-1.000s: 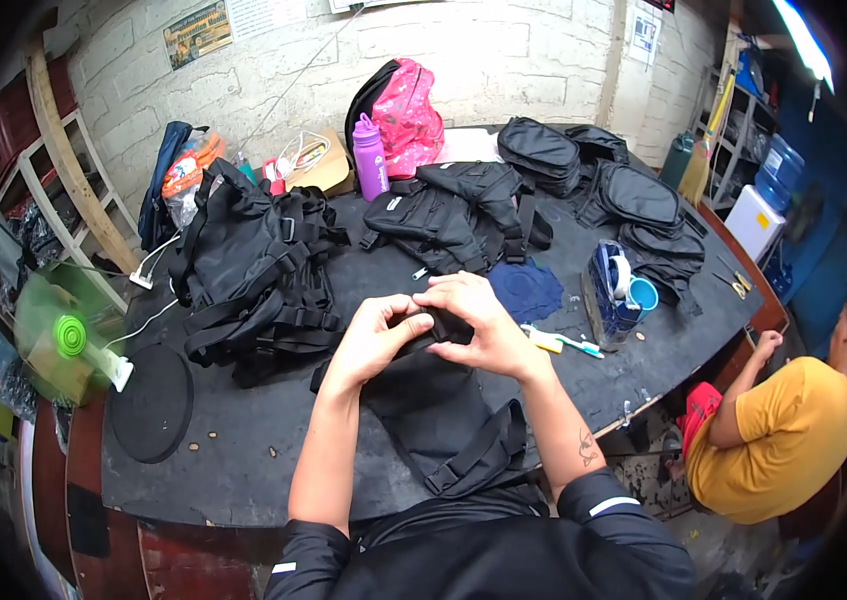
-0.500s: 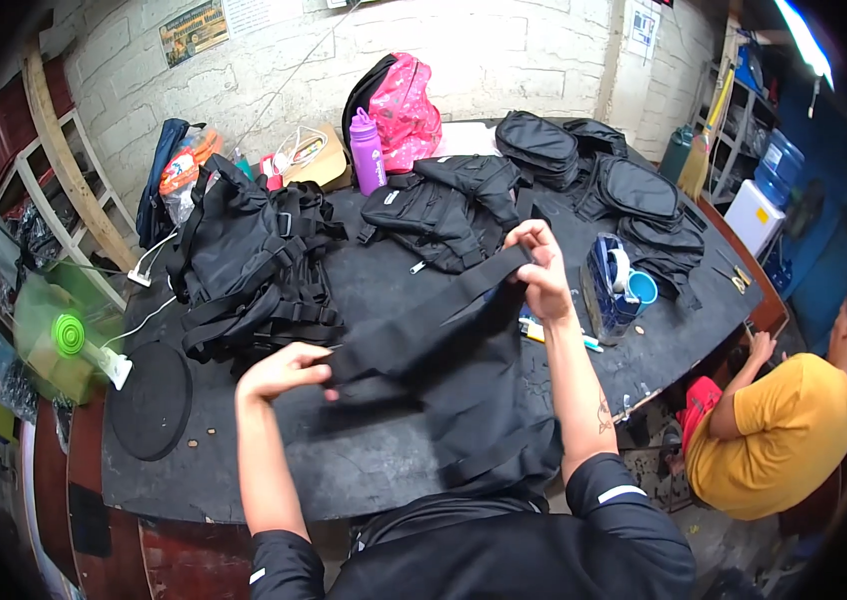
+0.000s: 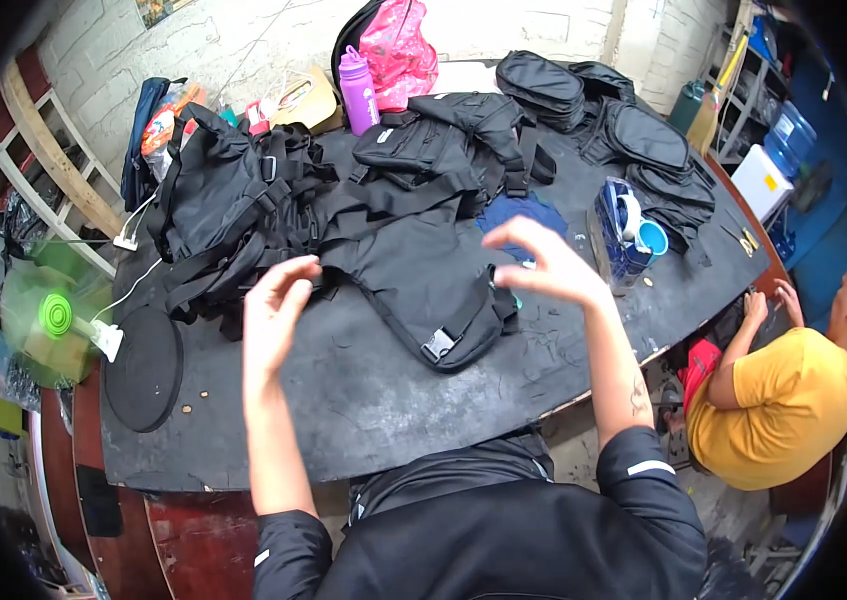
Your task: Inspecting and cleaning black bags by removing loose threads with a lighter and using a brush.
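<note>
A black fabric bag (image 3: 424, 285) with a strap and a grey buckle lies flat on the dark table (image 3: 364, 400) in front of me. My left hand (image 3: 279, 305) hovers open just left of it, fingertips near its left edge. Held above the bag's right side, my right hand (image 3: 544, 262) has its fingers spread and holds nothing. A heap of black bags (image 3: 229, 215) lies beyond my left hand.
More black bags (image 3: 464, 130) and pouches (image 3: 644, 150) cover the far table. A purple bottle (image 3: 356, 88), a pink bag (image 3: 399, 45), a blue cup (image 3: 649, 238), and a round black disc (image 3: 144, 365) are there. A green fan (image 3: 49, 315) stands left. A person in yellow (image 3: 784, 400) crouches right.
Both hands held the black bag up and stretched it apart; now the bag lies flat on the table and both hands have let go and lifted off it.
</note>
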### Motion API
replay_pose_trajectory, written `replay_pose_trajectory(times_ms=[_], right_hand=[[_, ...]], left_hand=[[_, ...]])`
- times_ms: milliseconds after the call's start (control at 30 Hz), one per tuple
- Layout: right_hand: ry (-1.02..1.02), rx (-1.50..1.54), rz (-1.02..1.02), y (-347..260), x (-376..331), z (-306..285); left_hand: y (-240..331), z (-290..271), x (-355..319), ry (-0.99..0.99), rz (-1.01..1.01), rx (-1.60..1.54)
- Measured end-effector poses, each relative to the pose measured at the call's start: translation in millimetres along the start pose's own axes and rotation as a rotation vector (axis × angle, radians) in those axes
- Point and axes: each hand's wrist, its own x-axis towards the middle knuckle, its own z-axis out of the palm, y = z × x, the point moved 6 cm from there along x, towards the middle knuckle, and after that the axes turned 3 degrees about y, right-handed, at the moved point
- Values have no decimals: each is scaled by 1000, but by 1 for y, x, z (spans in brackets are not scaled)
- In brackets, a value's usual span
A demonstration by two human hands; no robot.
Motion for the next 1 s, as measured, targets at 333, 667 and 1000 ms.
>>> replay_pose_trajectory(times_ms=[333,667,1000], right_hand=[[-237,-293,-124,-49,-32,97],[-236,-222,-285,-55,-25,130],[-233,-179,-491,-48,-30,132]], left_hand=[[-88,118,-61,-297,-309,172],[-105,129,-101,-459,-752,-545],[-122,148,-103,-365,-531,-756]])
